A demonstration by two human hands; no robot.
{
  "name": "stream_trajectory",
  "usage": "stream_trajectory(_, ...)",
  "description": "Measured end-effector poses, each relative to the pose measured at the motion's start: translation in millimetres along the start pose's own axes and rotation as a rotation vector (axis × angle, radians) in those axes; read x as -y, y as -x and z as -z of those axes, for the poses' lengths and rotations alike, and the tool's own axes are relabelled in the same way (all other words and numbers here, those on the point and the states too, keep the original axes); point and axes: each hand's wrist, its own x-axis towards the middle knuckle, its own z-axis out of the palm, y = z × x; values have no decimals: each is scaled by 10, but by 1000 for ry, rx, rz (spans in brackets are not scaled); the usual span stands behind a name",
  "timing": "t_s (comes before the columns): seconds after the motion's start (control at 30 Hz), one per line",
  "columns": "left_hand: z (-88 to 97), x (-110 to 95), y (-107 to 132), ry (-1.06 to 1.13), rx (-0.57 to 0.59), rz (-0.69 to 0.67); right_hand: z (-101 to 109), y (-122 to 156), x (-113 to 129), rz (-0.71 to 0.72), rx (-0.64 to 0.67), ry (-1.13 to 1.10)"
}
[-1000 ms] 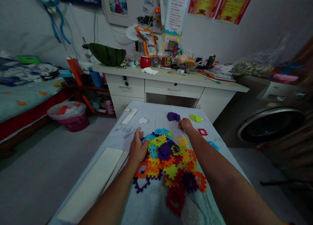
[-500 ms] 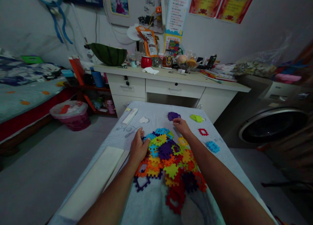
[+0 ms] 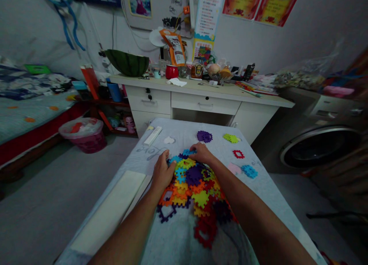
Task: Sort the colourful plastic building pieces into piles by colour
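Note:
A heap of colourful interlocking foam puzzle pieces (image 3: 195,190) lies in the middle of a small cloth-covered table (image 3: 178,234). My left hand (image 3: 161,175) rests flat on the heap's left edge, fingers spread. My right hand (image 3: 201,153) lies on the far end of the heap, fingers curled over a blue piece (image 3: 188,152). Beyond the heap lie single pieces: purple (image 3: 204,136), lime green (image 3: 231,138), red (image 3: 238,154), blue (image 3: 249,171) and pink (image 3: 234,168).
A white flat box (image 3: 110,215) lies at the table's left edge, a white stick-like item (image 3: 152,135) at the far left. A cluttered white desk (image 3: 201,100) stands behind, a washing machine (image 3: 319,146) to the right, a bed (image 3: 25,111) and pink bin (image 3: 83,135) to the left.
My right hand has drawn back from beside the purple piece to the far end of the heap. A pink piece now shows near the blue one. My left hand has stayed put.

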Motion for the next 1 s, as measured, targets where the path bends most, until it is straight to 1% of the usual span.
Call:
stream_trajectory(0.13,-4,27,0,-13,4,-10,-2,39,26,-28,-16,0)
stream_trajectory(0.3,2,17,11,-14,9,-14,-6,10,91,-60,76,29)
stream_trajectory(0.4,15,-23,14,-5,8,-13,4,1,101,-79,65,13)
stream_trajectory(0.53,21,-45,8,-18,19,-9,54,61,79,10,18,-119)
stream_trajectory(0.6,16,-28,4,-21,24,-12,109,133,47,59,-24,-231)
stream_trajectory(0.67,9,2,3,-18,26,-22,189,246,-24,75,-73,-343)
stream_trajectory(0.73,4,30,4,-20,26,-31,290,408,-167,60,-119,-430)
stream_trajectory(0.8,3,47,6,-26,31,-35,400,620,-400,12,-176,-477)
stream_trajectory(0.83,4,50,7,-30,33,-35,453,741,-549,-41,-225,-487)
stream_trajectory(0.9,7,47,7,-36,38,-35,542,1005,-891,-197,-313,-496)
stream_trajectory(1.0,9,35,3,-45,50,-36,609,1400,-1401,-486,-404,-460)
